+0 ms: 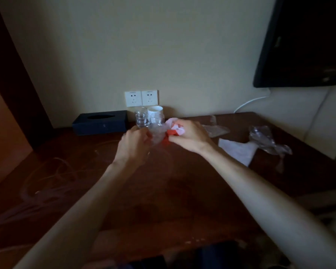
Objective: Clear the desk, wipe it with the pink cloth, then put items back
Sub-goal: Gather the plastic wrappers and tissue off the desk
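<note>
At desk (163, 191) rear: three glasses (143, 119), one mug (155, 110); both hands (133, 144) grip red-and-white wrapper (174, 131).

1. The left hand (133, 144) is motion-blurred; its fingertips cannot be made out against the clear plastic (157, 133).
2. The right hand (190, 135) covers part of the red-and-white item (174, 131); what it is cannot be told.
3. The dark screen (303, 41) is cut off by the right edge.
</note>
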A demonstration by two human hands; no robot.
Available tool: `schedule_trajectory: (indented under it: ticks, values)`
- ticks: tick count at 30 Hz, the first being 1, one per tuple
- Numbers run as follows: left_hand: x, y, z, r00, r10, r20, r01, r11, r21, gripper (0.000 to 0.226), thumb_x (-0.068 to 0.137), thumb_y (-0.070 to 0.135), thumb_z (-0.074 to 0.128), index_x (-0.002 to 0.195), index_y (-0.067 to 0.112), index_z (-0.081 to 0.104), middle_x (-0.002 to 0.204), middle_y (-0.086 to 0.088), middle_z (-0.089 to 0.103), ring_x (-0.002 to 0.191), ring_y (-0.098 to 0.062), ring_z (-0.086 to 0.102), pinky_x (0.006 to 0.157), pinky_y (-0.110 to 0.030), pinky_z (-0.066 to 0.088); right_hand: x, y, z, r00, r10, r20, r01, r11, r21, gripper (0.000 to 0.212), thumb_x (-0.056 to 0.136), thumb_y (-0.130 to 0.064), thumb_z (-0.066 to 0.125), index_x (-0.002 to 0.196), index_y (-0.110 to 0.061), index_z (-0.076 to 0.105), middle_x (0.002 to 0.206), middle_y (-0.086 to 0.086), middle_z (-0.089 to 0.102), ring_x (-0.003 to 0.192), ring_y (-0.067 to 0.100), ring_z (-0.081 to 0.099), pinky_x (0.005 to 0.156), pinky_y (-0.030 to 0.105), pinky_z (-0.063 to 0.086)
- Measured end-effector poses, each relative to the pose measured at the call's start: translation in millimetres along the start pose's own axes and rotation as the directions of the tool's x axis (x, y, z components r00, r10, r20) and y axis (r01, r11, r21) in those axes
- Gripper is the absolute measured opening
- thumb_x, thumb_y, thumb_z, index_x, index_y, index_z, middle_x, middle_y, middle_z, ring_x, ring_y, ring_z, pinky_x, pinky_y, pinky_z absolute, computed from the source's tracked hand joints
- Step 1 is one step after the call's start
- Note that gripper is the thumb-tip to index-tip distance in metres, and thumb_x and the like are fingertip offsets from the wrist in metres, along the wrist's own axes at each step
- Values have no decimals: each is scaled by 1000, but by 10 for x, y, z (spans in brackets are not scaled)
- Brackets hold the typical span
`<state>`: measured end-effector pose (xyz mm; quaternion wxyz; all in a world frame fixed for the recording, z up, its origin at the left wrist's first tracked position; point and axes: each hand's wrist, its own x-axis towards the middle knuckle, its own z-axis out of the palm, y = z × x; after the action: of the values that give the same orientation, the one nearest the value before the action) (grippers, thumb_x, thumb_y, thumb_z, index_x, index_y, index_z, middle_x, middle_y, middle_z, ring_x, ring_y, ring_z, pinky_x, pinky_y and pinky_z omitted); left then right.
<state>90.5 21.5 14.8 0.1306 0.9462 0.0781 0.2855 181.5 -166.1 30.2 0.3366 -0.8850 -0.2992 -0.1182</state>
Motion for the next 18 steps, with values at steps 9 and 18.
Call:
schedule_trajectory:
  ticks: [9,18]
  values:
    - [-1373,1862,481,960,239,-143,-277,881,-384,12,85,19,74,97,21,72,98,-5,67,86,-30,67,71,-37,52,-2280,758,-1277,962,140,-234,-149,988,-24,24,73,-40,74,97,-40,68,81,-19,70,81,3,67,73,27,53]
    - [-2674,3285,2555,833,319,452,18,801,-599,21,84,27,57,101,21,67,98,-3,72,87,-26,71,74,-41,59,-4071,2565,-1308,881,430,-198,-418,903,101,23,87,-11,73,108,-21,75,123,-9,71,119,-2,63,105,30,49]
